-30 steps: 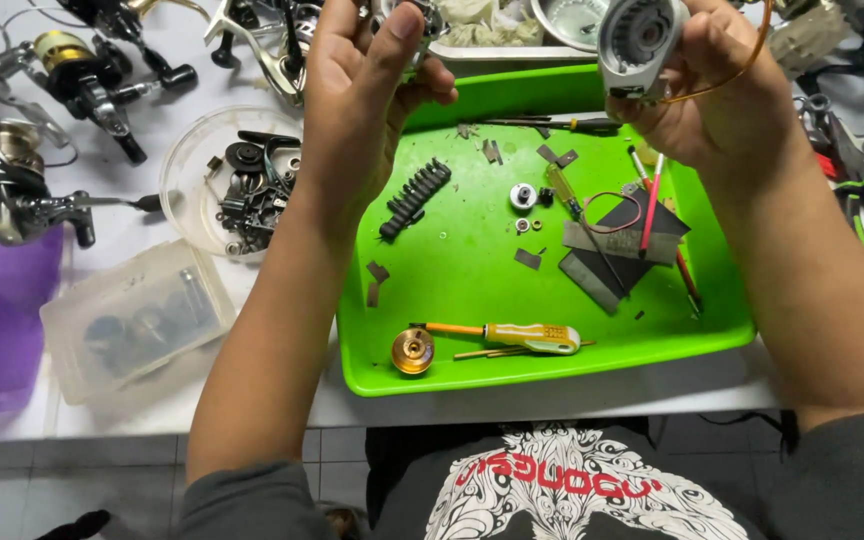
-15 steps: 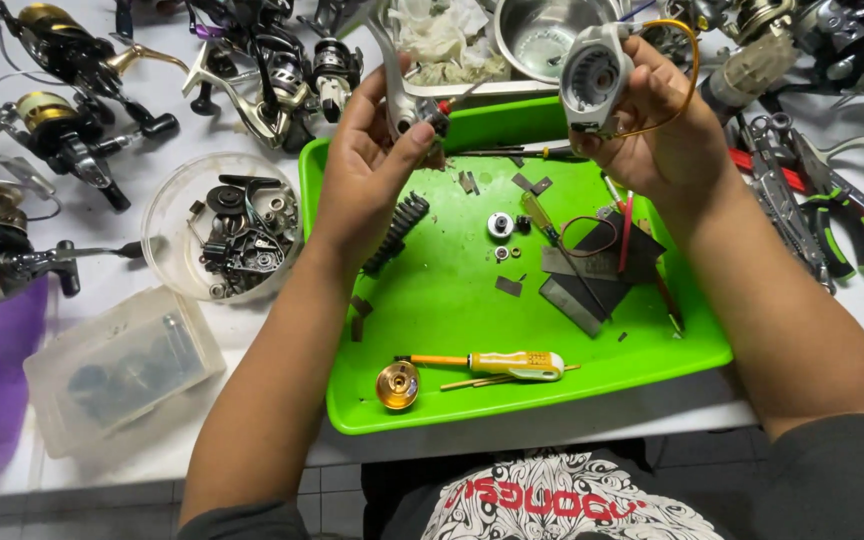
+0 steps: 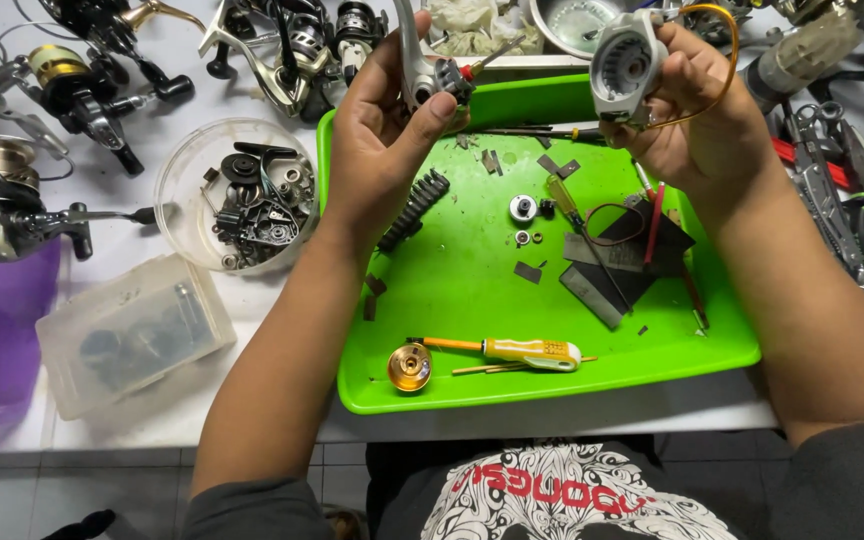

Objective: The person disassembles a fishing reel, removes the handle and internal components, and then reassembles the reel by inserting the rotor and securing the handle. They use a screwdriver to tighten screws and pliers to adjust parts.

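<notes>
Over the far edge of a bright green tray (image 3: 472,300), my left hand (image 3: 377,140) pinches a silver reel arm piece (image 3: 420,70) with a dark knob at its end. My right hand (image 3: 697,125) holds up a grey round reel body (image 3: 624,62) with its open toothed face turned toward me; a thin gold wire bail (image 3: 727,60) loops round behind the fingers. On the tray lie a black spring-like part (image 3: 414,208), a small silver bearing (image 3: 523,208), dark flat plates (image 3: 612,270), a yellow-handled screwdriver (image 3: 512,350) and a gold cap (image 3: 409,366).
A round clear dish of dark reel parts (image 3: 242,200) and a clear lidded box (image 3: 132,335) sit left of the tray. Several fishing reels (image 3: 72,70) crowd the far left. Pliers and cutters (image 3: 852,200) lie at the right. A metal bowl (image 3: 572,20) stands behind.
Both hands have drifted apart and lower in view as the camera tilted; the reel body has turned its open face more toward me. The left hand's grip on the silver piece is unchanged.
</notes>
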